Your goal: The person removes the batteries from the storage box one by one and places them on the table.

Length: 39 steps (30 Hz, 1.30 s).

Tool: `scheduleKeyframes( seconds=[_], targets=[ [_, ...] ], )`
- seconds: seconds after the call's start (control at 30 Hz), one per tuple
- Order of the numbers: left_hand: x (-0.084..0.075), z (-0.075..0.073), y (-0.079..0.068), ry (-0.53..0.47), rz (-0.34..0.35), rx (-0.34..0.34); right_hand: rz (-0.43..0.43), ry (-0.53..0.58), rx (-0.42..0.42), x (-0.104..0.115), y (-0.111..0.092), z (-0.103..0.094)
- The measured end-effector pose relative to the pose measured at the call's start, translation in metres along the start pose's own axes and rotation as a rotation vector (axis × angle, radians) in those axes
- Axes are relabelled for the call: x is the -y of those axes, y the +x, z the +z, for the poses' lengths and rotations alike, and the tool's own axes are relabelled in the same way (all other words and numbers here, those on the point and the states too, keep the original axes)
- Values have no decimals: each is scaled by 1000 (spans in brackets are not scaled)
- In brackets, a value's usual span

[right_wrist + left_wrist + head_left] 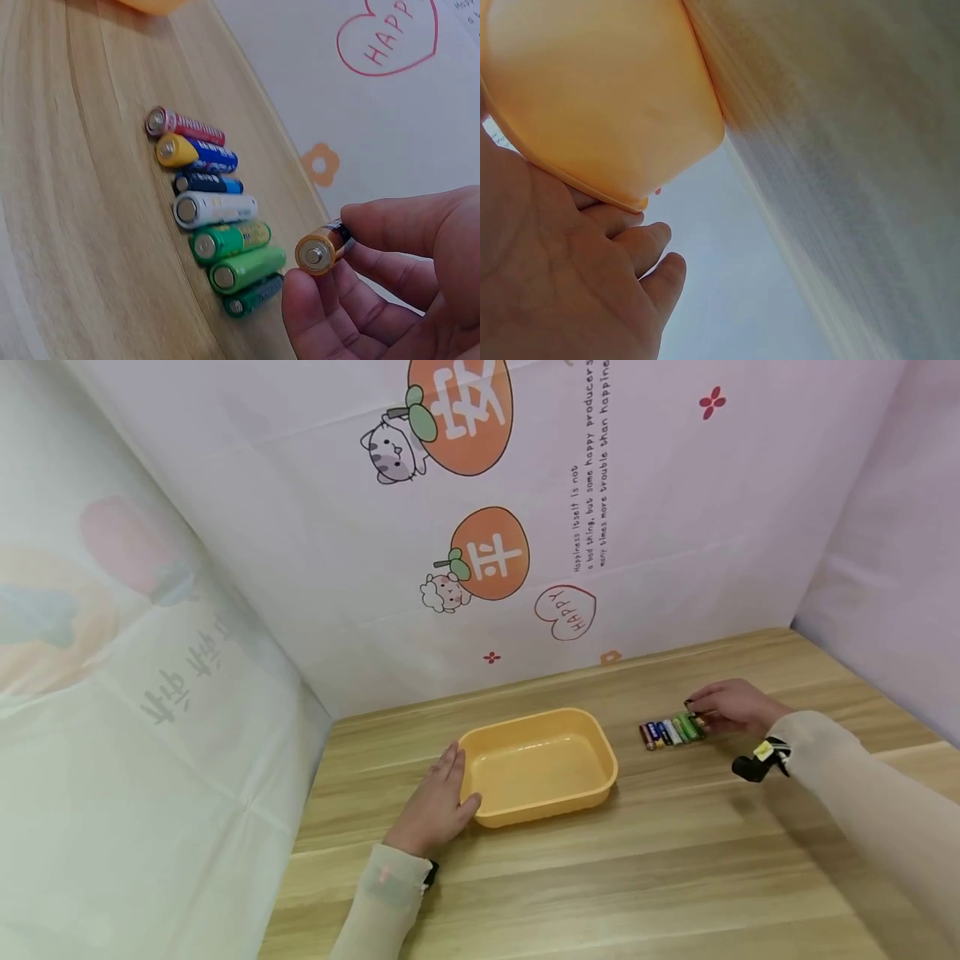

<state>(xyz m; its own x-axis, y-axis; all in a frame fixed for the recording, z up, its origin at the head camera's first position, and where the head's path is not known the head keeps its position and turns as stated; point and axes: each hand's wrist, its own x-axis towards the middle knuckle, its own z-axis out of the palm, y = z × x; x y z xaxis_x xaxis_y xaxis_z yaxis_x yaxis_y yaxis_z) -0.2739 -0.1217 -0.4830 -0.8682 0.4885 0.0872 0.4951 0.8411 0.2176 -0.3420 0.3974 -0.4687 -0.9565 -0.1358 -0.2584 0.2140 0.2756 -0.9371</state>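
A yellow plastic tray (536, 768) stands on the wooden table. My left hand (435, 802) rests against its left side, fingers fairly straight along the rim and thumb by the front corner. The left wrist view shows that palm (562, 277) beside the tray's outer wall (615, 90). Between thumb and fingers, my right hand (397, 277) pinches a copper-and-black battery (319, 251). Just beside it, several batteries lie side by side in a row, among them a red one (191, 127), a blue-and-yellow one (206, 154), a white one (221, 210) and a light green one (247, 270).
The table (600, 885) is wood-grained. A white printed cloth (637, 527) rises behind its back edge, and more cloth hangs at the left (150, 760) and right (892, 593). The tray stands to the left of the battery row.
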Motion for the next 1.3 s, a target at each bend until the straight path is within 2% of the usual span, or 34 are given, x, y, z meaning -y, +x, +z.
scheduleKeyframes(
  seconds=[0.17, 0.43, 0.77, 1.03, 1.3],
  targets=[
    [3, 1, 0, 13, 7, 1, 0, 20, -14, -5, 4, -8],
    [4, -2, 1, 33, 2, 10, 3, -12, -20, -13, 5, -15],
    [3, -2, 2, 32, 3, 2, 26, 31, -24, -28, 10, -18],
    [2, -2, -1, 21, 1, 1, 4, -19, -40, -29, 9, -15],
    [3, 3, 0, 43, 10, -8, -13, -151, -64, -32, 13, -14]
  ],
)
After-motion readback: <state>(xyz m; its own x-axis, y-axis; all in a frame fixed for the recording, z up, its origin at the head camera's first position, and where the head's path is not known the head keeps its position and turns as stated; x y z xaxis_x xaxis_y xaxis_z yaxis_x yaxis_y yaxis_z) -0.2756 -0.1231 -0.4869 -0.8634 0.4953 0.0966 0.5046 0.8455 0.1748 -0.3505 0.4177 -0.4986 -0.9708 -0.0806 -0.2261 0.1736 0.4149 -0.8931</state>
